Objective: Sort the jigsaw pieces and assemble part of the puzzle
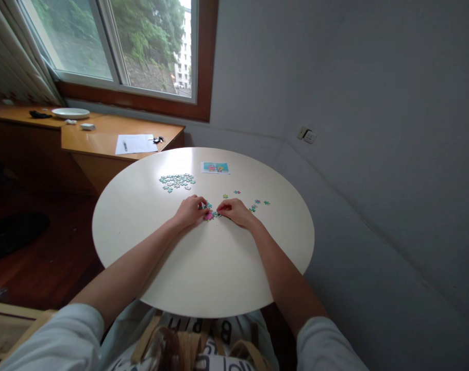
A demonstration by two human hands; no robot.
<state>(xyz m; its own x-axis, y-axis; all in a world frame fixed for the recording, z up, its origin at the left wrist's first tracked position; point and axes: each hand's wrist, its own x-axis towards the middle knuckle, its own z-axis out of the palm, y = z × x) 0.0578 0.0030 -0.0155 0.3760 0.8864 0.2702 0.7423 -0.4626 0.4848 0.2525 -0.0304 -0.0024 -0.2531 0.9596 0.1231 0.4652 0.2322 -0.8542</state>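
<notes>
A small cluster of joined jigsaw puzzle pieces (208, 216), teal with a pink patch, lies on the white round table between my hands. My left hand (190, 211) is at its left side, fingers curled and thumb bent over the pieces, gripping the edge. From the right, my right hand (236, 211) pinches at the cluster's right edge, a small piece (218, 213) at its fingertips. That piece is mostly hidden by the fingers. Just right of my right hand lie several loose pieces (253, 208).
Many puzzle pieces (177, 181) are spread at the back left of the round table (188, 268). A colourful picture card (215, 167) lies at the back. Beyond stands a wooden desk (103, 134) with paper (136, 144), keys (158, 139) and a white plate (70, 113).
</notes>
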